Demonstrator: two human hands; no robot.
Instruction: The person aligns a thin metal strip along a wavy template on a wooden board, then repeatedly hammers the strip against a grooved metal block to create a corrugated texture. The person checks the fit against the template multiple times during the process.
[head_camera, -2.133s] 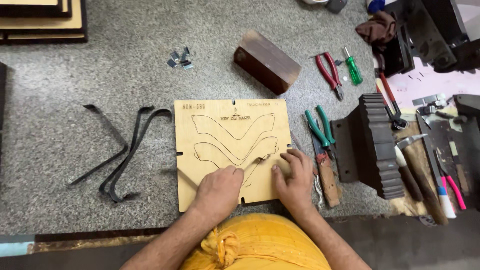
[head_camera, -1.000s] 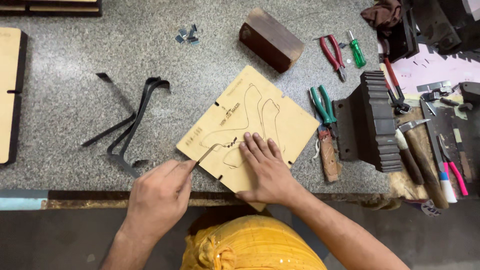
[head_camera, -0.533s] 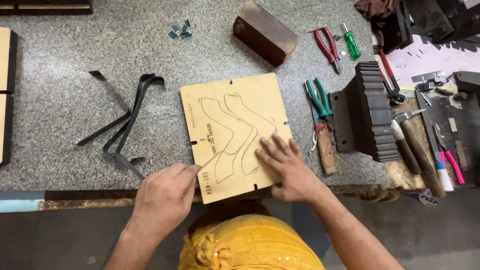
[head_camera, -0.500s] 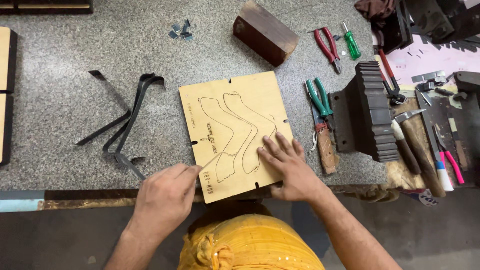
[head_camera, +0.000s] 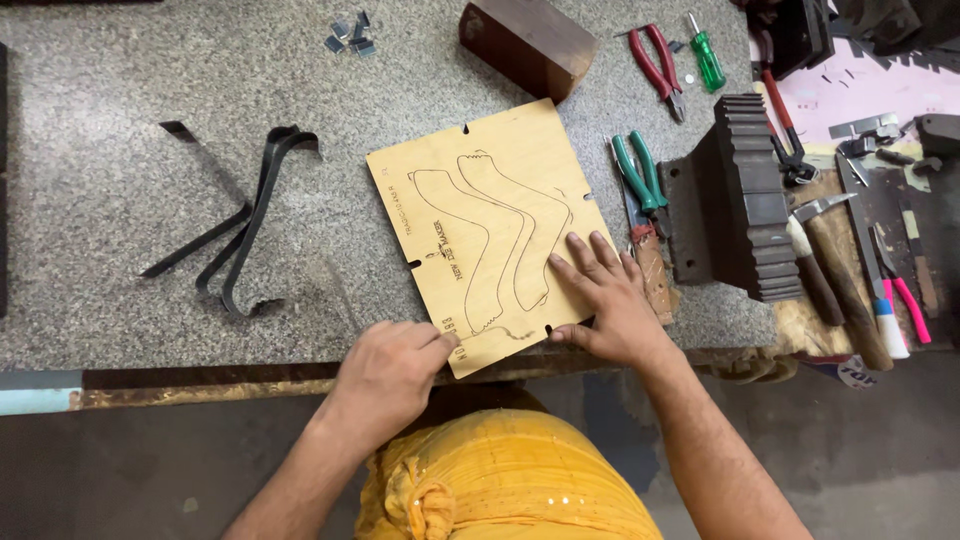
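Rotated a bit more since half a sec ago: plywood template board (head_camera: 490, 230) now sits tilted, near corner overhanging the bench edge.

Head view: my left hand (head_camera: 390, 375) curls at the board's near corner, thumb and fingertips pinching the edge; my right hand (head_camera: 605, 300) lies flat, fingers spread, pressing the right side by the cut curved slots. Board rests on the grey stone bench (head_camera: 150, 290), between the bent steel strips (head_camera: 245, 215) and green pliers (head_camera: 638, 170). I judge it thin, stiff, light, prob. slides easily on stone; slots weaken the middle, so grip at the solid outer edges, not across the cut-outs.
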